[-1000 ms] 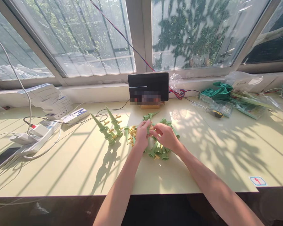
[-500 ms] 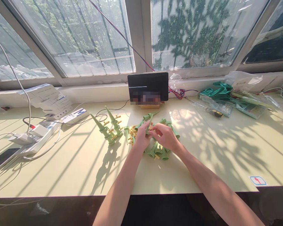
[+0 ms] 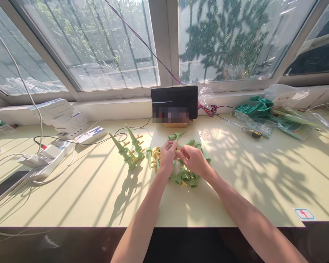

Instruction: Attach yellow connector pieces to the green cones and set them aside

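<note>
My left hand (image 3: 167, 156) is closed around a green plant-watering spike (image 3: 177, 137), its pointed tip showing above the fingers. Pressed close against the same spike are the fingertips of my right hand (image 3: 193, 157), pinched together; what they grip is mostly hidden, though a yellowish bit shows there. Beneath and around both hands lie several loose green spikes (image 3: 193, 181) with wide threaded open ends. A heap of small yellow valves (image 3: 155, 155) rests just left of my left hand. Further left, two spikes fitted with yellow valves (image 3: 124, 150) stand upright side by side.
Behind the pile a dark tablet (image 3: 174, 102) leans on a cardboard stand. White boxes (image 3: 61, 117), a power strip (image 3: 53, 159) and cables occupy the left. Plastic bags (image 3: 287, 126) and a black-yellow object (image 3: 254, 134) lie at the back right.
The view has shifted slightly, so everything appears a little further right. My left fingers now cover more of the spike. Both hands remain together over the pile.
</note>
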A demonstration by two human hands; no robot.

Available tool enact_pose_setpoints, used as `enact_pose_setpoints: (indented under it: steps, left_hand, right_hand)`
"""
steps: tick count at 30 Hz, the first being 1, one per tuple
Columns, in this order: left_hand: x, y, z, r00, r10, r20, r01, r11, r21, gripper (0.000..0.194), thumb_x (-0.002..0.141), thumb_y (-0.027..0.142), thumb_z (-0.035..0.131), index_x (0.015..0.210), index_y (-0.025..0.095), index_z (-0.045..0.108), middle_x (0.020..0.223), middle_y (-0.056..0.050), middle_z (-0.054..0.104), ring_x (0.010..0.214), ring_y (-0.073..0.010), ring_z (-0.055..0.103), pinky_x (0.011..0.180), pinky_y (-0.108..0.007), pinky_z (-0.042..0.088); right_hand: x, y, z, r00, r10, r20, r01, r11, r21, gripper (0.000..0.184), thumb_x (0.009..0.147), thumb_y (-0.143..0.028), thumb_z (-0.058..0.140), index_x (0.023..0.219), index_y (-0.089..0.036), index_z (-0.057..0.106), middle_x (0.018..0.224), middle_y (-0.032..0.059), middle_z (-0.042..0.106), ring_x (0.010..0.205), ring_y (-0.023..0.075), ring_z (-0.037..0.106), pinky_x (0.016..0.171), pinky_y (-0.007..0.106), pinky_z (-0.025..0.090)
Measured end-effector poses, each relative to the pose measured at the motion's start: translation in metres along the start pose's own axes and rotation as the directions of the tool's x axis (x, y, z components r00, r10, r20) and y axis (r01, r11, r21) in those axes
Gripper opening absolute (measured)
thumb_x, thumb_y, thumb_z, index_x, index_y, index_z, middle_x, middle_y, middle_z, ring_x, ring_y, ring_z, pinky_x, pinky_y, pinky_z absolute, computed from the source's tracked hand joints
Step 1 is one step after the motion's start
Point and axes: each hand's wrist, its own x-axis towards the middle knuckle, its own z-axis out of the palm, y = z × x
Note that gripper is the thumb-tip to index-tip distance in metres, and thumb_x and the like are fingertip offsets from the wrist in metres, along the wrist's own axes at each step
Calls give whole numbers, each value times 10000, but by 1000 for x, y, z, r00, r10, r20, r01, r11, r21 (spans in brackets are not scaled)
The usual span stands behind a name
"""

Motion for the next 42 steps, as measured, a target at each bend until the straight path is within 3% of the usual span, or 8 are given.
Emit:
enact_pose_setpoints:
  steps: [9,19,42]
  left_hand:
    - [-3,-2,1,996,91,0,-90,992,82,278,729,392,729,774,174,562,610,37,545,465,-57,421,436,-191,313]
    - [-2,-8,0,984,180,-13,-177,976,126,237,759,368,709,774,174,573,616,26,562,516,-73,473,512,-199,384]
    - [-5,-2,1,990,137,15,-138,990,44,270,726,376,739,758,183,553,629,32,561,491,-65,464,470,-195,360]
  right_hand:
    - [0,2,2,1000,10,-4,-10,1000,13,326,948,-283,458,651,-207,349,610,-30,428,535,106,335,529,237,278]
    - [-2,0,6,999,49,-17,-48,999,22,335,931,-273,451,641,-206,297,575,-39,368,520,105,303,522,248,250]
    - [-1,-4,6,997,67,-30,-66,998,25,417,965,-329,420,594,-207,276,528,-25,419,477,98,300,494,258,239]
